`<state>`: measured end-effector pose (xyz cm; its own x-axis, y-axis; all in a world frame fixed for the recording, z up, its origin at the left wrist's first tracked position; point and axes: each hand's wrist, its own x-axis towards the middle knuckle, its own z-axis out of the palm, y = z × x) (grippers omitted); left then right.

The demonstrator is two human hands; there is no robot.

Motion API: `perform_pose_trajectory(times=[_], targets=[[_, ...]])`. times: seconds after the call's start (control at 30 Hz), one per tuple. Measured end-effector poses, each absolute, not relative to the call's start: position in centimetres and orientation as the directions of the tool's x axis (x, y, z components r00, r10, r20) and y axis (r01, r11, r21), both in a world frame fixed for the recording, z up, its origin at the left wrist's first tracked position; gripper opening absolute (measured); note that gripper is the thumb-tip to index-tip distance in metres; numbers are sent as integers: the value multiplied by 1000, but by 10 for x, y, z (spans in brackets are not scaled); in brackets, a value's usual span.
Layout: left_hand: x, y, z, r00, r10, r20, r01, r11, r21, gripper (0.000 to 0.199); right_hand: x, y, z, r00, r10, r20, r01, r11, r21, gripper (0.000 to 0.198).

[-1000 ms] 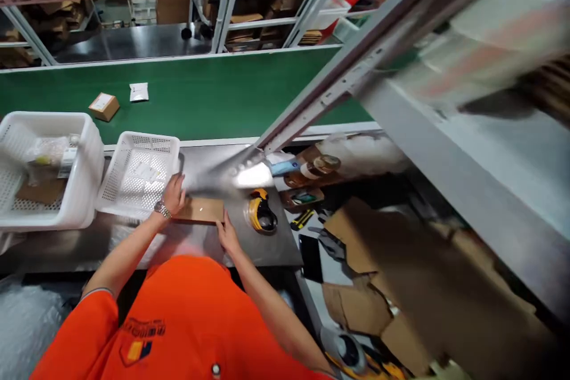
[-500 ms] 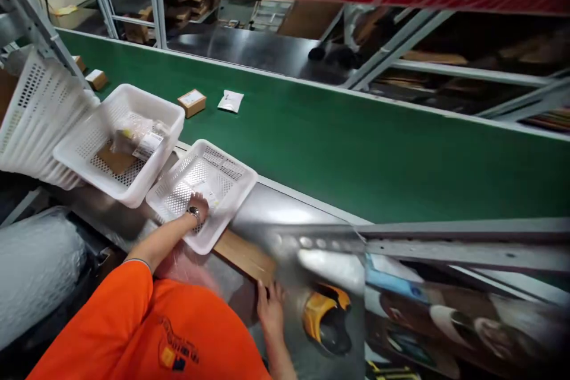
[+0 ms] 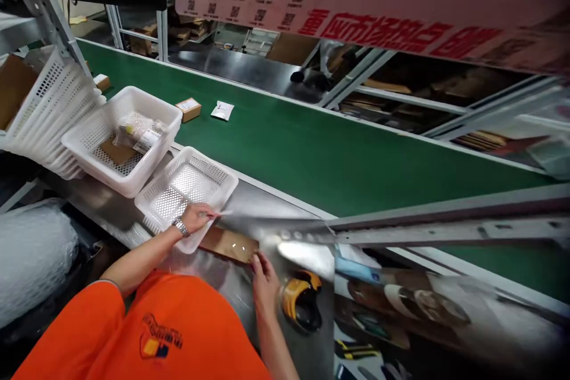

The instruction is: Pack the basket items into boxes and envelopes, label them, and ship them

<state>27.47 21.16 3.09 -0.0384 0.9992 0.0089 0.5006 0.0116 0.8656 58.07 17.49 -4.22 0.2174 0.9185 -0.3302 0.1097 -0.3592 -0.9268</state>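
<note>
Over the right-hand rim of the shallow white basket (image 3: 191, 181) hovers the left hand (image 3: 195, 218), its fingers drawn together in a pinch on a thin pale item (image 3: 215, 214), too blurred to name! Across to the right of that basket lies the cardboard box (image 3: 229, 245), flat on the metal worktop (image 3: 262, 197), its near end right at the basket's edge; whether they touch, I can't tell. And the right hand (image 3: 266, 285) has the box's far end, fingers bent around it in a light grip! Farther right of the basket, just beside that hand, sits a yellow-and-black tape dispenser (image 3: 303, 301).
</note>
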Motion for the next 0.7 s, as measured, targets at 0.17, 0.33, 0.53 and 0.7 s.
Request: perform_pose_trajectory(times=[0.17, 0.33, 0.53, 0.7], targets=[[323, 169, 53, 426, 894, 137, 40, -169, 985, 9, 564, 175, 11, -324, 727, -606, -228, -681, -696, 73], [317, 161, 50, 473, 879, 54, 2, -63, 998, 10, 570, 150, 28, -512, 639, -575, -59, -693, -718, 60], [306, 165, 45, 514, 854, 87, -138, -17, 990, 29, 560, 123, 34, -519, 623, -585, -53, -707, -705, 54], [308, 165, 42, 407, 913, -31, -221, 131, 966, 43, 543, 122, 39, -415, 722, -553, -245, -674, -697, 56]])
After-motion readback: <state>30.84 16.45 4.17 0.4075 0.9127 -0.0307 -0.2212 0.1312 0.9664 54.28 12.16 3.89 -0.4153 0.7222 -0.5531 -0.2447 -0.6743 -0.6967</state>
